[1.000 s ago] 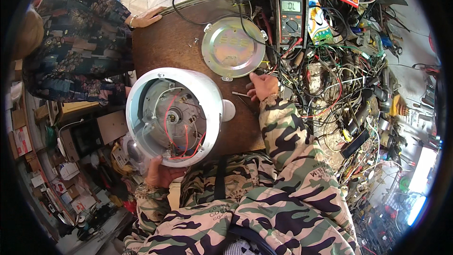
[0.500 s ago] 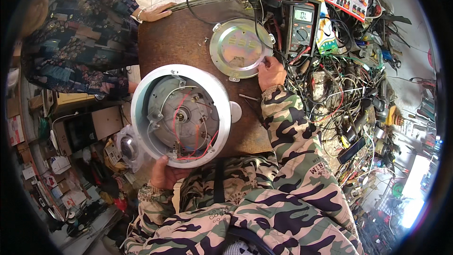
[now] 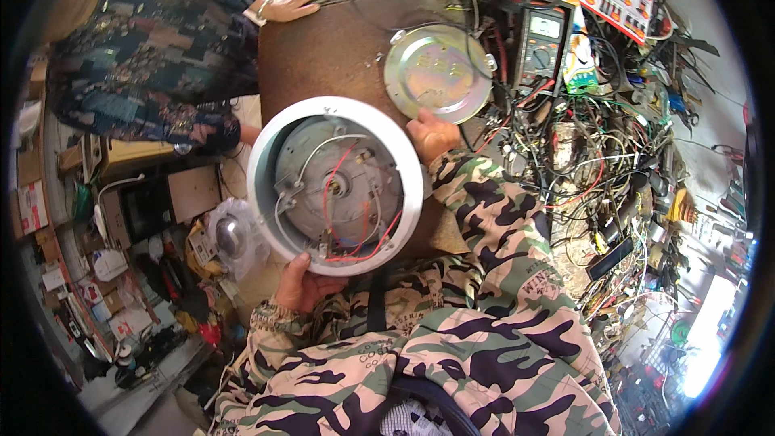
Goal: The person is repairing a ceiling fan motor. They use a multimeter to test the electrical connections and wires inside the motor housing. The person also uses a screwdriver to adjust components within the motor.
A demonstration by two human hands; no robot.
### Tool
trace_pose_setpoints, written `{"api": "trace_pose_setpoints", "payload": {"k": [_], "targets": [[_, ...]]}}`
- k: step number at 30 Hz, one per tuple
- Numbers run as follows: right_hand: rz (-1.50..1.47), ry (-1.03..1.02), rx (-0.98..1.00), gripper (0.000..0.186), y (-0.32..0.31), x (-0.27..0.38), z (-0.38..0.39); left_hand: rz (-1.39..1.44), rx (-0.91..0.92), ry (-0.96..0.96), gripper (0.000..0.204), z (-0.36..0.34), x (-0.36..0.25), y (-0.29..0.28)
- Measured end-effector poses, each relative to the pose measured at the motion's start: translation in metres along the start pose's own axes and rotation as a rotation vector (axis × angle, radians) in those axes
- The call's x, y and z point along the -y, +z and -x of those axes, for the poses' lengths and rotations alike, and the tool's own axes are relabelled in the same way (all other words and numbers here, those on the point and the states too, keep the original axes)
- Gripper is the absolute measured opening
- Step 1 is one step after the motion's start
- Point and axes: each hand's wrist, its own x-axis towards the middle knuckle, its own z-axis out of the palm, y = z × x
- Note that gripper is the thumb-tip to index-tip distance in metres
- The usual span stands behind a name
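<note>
The left hand point(image 3: 307, 284) has its grip clamped on the near rim of a white cylindrical appliance housing point(image 3: 257, 194), which sits open at the table's point(image 3: 323, 56) near edge. If that grip slackened, the housing could tip; looping red wires point(image 3: 351, 259) could snag on fingers. The right hand point(image 3: 433, 136), whose hold cannot be told, has shifted from the round metal plate's point(image 3: 436, 73) right side toward the housing.

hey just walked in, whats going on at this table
A person in camouflage sleeves has the left hand at the rim of a round white housing, whose open side faces the camera, showing red and white wires inside. The right hand is at the near edge of a round, yellowish metal plate on the brown wooden table; whether it grips the plate is unclear. Another person stands at the left, one hand on the table's far edge.
</note>
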Motion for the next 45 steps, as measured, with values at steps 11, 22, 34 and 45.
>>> {"api": "trace_pose_setpoints", "payload": {"k": [11,22,34,45], "targets": [[-0.447,0.669,0.010,0.015,-0.152,0.045,0.004,-0.500,-0.012,0.204,0.040,0.050,-0.005,-0.013],[-0.726,-0.157,0.202,0.044,-0.237,0.223,0.026,-0.470,0.486,0.288,0.021,0.050,-0.041,0.046],[-0.643,0.046,0.114,0.034,-0.235,0.223,0.026,-0.662,0.447,0.198,0.016,0.051,-0.070,0.041],[0.027,0.792,0.284,0.026,-0.199,0.061,0.143,-0.482,0.346,0.512,0.016,0.045,-0.071,0.032]]}}
